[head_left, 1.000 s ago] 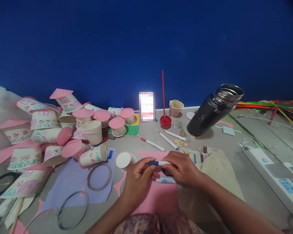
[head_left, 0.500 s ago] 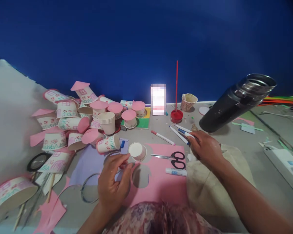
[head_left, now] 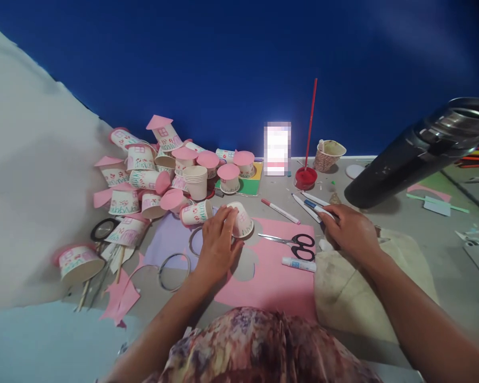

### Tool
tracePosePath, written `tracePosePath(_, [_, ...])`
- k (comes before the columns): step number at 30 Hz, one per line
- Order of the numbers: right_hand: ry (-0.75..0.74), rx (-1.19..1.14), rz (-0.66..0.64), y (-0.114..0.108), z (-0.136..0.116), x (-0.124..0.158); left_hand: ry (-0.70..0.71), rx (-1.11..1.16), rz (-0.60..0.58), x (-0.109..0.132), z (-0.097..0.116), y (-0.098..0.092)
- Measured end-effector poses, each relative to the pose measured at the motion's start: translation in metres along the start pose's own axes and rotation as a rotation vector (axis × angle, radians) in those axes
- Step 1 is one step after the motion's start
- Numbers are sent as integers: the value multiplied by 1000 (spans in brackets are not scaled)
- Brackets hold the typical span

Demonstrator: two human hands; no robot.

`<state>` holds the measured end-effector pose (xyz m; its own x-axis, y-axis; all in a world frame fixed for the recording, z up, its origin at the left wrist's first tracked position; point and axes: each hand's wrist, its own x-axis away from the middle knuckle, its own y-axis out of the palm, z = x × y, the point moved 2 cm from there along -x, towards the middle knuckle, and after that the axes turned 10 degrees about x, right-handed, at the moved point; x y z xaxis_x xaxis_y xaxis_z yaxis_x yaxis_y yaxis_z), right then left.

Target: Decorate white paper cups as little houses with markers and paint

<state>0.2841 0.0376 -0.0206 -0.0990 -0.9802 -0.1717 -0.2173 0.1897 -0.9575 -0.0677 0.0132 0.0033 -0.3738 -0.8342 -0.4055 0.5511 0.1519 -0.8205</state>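
My left hand point(head_left: 220, 242) is closed around the side of a white paper cup point(head_left: 243, 221). The cup is upside down and tilted, with a pink window and green strokes drawn on its side. Between the thumb and fingers of my right hand point(head_left: 353, 230) is a blue and white marker point(head_left: 316, 206). Two white markers point(head_left: 305, 207) lie just beside it. Below the cup a sheet of pink paper point(head_left: 273, 287) with round cut-outs lies flat. Black-handled scissors point(head_left: 302, 247) and a glue stick point(head_left: 298, 264) rest on it.
Decorated cups with pink paper roofs point(head_left: 159, 125) crowd the left side. A stack of plain cups point(head_left: 195, 183) stands among them. Tape rings point(head_left: 174, 272) lie near my left forearm. On the right are a beige cloth point(head_left: 367, 282) and a large dark flask point(head_left: 407, 159).
My left hand has moved onto the paper cup, taken hold of it and tilted it. My right hand stays at the blue marker. The whole view has shifted.
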Motion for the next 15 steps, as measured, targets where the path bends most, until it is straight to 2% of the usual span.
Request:
tracePosePath(6, [23, -4, 61, 1, 2, -1, -168, 208, 34, -20, -5, -6])
tracePosePath(10, [21, -11, 72, 0, 1, -1, -295, 544, 58, -21, 2, -11])
tracePosePath(15, [-23, -21, 109, 0, 0, -1, -457, 1039, 28, -23, 4, -4])
